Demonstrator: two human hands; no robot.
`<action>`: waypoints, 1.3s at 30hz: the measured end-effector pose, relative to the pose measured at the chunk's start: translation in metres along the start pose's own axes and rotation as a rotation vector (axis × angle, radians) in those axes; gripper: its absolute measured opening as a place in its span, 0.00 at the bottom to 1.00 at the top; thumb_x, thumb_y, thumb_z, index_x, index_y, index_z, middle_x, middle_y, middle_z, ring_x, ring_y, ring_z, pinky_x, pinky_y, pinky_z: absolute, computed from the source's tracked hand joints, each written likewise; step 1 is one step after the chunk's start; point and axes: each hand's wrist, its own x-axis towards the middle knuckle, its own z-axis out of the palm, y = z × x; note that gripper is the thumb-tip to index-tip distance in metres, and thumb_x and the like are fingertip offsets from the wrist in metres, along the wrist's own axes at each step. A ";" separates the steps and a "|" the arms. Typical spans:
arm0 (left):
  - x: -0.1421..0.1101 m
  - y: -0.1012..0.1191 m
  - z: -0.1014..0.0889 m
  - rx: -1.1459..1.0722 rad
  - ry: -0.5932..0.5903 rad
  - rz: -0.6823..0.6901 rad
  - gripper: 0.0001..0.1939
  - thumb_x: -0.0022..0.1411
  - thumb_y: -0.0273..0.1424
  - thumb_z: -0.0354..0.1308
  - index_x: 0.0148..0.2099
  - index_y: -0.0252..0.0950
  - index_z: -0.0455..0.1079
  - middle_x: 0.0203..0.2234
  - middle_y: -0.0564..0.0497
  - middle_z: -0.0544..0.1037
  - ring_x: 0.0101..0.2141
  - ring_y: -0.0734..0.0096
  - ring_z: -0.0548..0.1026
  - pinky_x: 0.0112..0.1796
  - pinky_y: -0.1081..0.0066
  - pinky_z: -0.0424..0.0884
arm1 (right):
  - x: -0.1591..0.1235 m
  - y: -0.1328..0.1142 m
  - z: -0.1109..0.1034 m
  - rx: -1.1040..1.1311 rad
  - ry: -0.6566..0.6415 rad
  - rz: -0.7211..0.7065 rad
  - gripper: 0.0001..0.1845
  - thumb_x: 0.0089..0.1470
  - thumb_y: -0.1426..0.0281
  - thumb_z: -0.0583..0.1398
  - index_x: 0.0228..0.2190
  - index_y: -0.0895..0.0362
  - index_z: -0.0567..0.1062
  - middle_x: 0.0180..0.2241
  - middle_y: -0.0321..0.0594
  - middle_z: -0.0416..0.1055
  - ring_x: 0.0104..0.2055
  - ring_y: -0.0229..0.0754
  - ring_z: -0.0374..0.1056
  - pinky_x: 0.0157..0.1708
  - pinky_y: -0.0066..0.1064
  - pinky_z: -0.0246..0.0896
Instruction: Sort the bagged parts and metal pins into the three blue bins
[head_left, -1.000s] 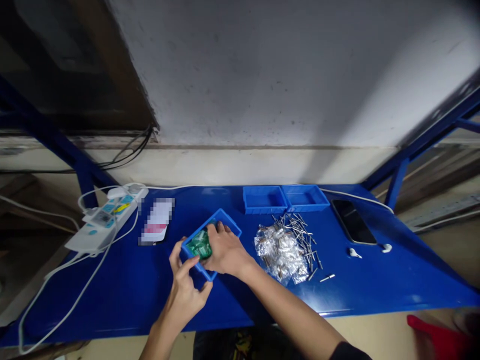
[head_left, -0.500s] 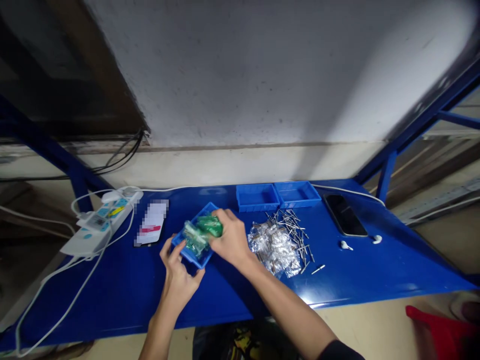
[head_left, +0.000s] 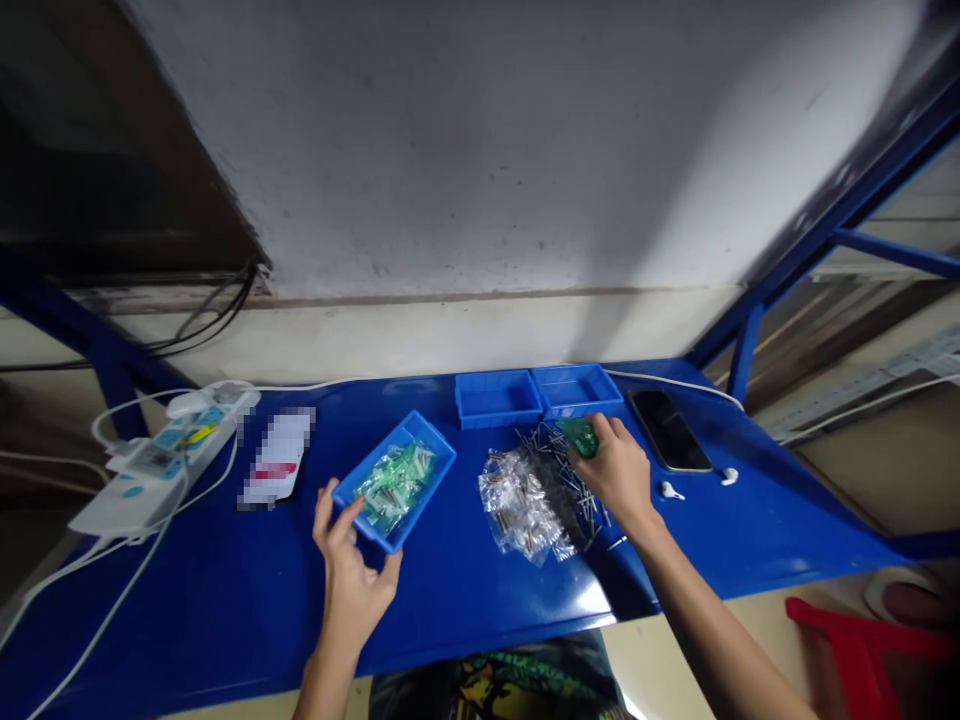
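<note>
My left hand (head_left: 352, 565) grips the near left end of a blue plastic bin (head_left: 435, 472), which is tilted on the table. Inside it lie small clear-and-green plastic packets (head_left: 397, 480); their contents are too small to name. My right hand (head_left: 616, 465) is closed on a green plastic packet (head_left: 577, 436) and hovers above a pile of metal pop rivets (head_left: 551, 445). Left of that hand, a heap of clear plastic packets (head_left: 521, 500) with small brownish pieces inside rests against the rivets.
Two blue bins (head_left: 499, 395) stand side by side at the table's back edge. A dark phone (head_left: 670, 430) and white earbuds (head_left: 672, 491) lie to the right. Over on the left are a lit phone (head_left: 277, 460) and a white power strip (head_left: 161, 465) with cables.
My right hand has lifted a green packet out of the bin and carried it right, over the rivets. My left hand still holds the bin. The view has shifted slightly.
</note>
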 end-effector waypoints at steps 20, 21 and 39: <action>-0.013 0.015 0.006 0.030 -0.036 0.067 0.26 0.54 0.26 0.58 0.54 0.39 0.54 0.60 0.38 0.45 0.61 0.42 0.46 0.52 0.45 0.62 | -0.026 -0.042 0.036 -0.016 -0.059 -0.221 0.51 0.41 0.37 0.51 0.57 0.58 0.57 0.61 0.60 0.43 0.63 0.67 0.32 0.54 0.61 0.32; -0.013 0.015 0.007 0.043 -0.019 0.076 0.26 0.54 0.25 0.58 0.53 0.39 0.54 0.60 0.38 0.46 0.61 0.42 0.46 0.52 0.44 0.61 | -0.029 -0.049 0.028 0.015 -0.050 -0.230 0.51 0.41 0.37 0.52 0.58 0.59 0.56 0.62 0.59 0.42 0.64 0.67 0.30 0.55 0.62 0.31; -0.015 0.012 0.008 0.102 0.028 0.146 0.18 0.55 0.23 0.57 0.47 0.37 0.58 0.59 0.39 0.47 0.62 0.45 0.46 0.50 0.49 0.64 | -0.047 -0.176 0.021 0.289 -0.457 -0.544 0.23 0.43 0.74 0.57 0.44 0.52 0.66 0.44 0.42 0.66 0.47 0.52 0.60 0.43 0.41 0.60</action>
